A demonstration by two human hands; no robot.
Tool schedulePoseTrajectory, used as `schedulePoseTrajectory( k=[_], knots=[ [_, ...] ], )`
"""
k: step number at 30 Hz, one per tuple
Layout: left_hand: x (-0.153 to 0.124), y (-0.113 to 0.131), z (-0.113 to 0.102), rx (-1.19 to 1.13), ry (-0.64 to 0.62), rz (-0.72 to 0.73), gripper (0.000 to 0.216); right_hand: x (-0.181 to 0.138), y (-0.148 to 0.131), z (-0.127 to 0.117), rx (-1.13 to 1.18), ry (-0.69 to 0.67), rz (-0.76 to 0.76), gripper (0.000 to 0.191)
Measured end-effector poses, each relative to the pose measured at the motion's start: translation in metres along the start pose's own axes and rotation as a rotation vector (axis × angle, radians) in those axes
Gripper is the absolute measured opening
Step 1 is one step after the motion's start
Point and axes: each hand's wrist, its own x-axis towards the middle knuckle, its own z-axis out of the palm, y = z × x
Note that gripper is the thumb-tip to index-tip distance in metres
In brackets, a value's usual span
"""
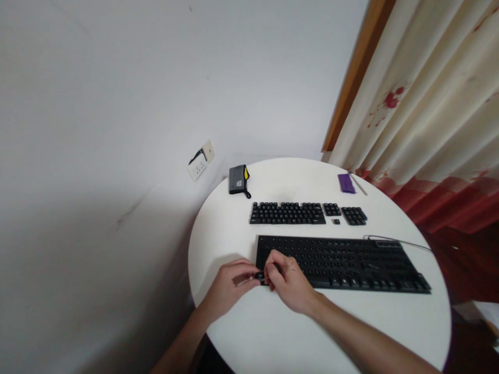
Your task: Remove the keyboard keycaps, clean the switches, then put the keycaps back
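A black keyboard (351, 262) lies across the round white table (273, 332), its cable trailing off to the right. Both my hands meet at its near left corner. My left hand (230, 285) and my right hand (290, 283) pinch a small black piece, probably a keycap (260, 277), between their fingertips, right at the keyboard's edge. Behind the keyboard, removed black keycaps are laid out in keyboard order: a wide block (287, 213), a small block (332, 209), a numpad block (354, 215) and one single cap (336, 222).
A grey pouch with a yellow edge (238, 179) sits at the table's far left rim. A purple object (346, 183) and a thin stick (358, 184) lie at the far right. A wall socket (200, 161) is on the wall; a curtain (429, 104) hangs at right.
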Motion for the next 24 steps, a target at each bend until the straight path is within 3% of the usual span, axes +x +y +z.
schedulePoseTrajectory(
  k=[5, 9, 15, 24],
  knots=[
    [0.002, 0.003, 0.003, 0.025, 0.179, 0.035, 0.013, 0.000, -0.008, -0.005, -0.058, 0.090, -0.048, 0.030],
    [0.007, 0.008, 0.004, 0.192, 0.231, 0.107, 0.015, 0.004, -0.001, -0.006, 0.108, 0.092, 0.051, 0.033],
    [0.012, 0.014, 0.011, 0.346, 0.284, 0.261, 0.016, 0.006, 0.005, -0.005, 0.176, 0.225, 0.041, 0.033],
    [0.023, 0.026, 0.009, 0.254, 0.280, 0.163, 0.008, 0.006, 0.000, -0.006, 0.252, 0.297, 0.073, 0.038]
  ],
)
